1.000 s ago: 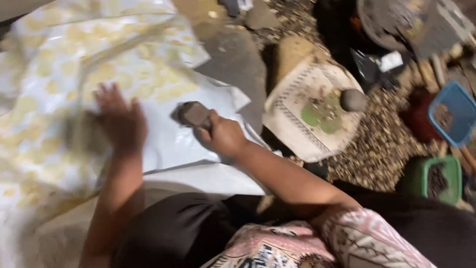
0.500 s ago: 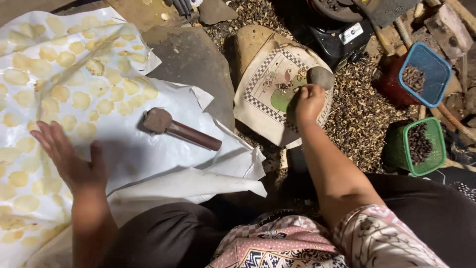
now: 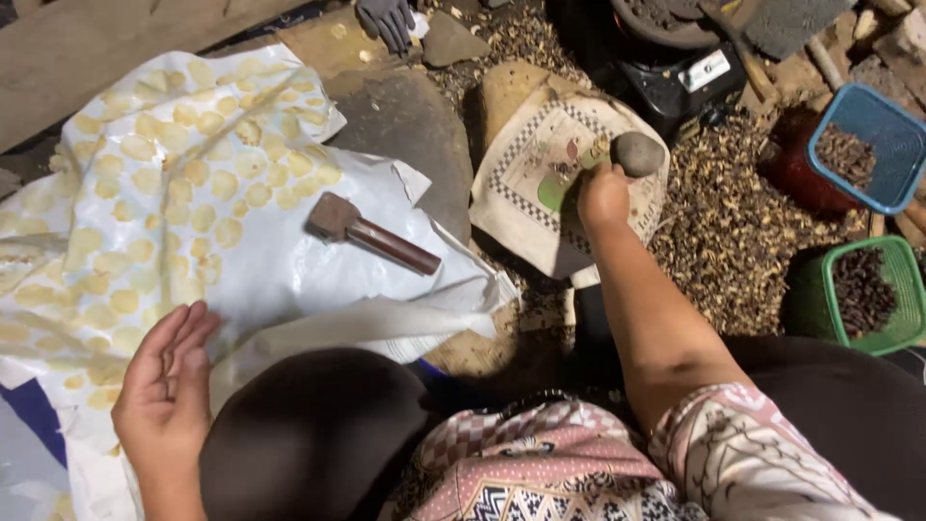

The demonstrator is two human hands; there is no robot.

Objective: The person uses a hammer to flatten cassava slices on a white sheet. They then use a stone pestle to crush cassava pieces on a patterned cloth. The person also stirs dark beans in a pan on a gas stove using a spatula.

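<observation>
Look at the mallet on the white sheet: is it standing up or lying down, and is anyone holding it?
Lying down, unheld. The mallet rests flat on the white sheet; the left hand is open beside the sheet, and the right hand touches the stone.

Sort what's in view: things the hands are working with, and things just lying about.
In use: right hand, round stone, patterned cloth, left hand, white sheet.

Lying about: hammer, grey glove, blue basket, green basket.

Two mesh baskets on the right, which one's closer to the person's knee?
The green basket, lower in the view beside the dark-clad knee. The blue basket sits farther up, near the red pot.
</observation>
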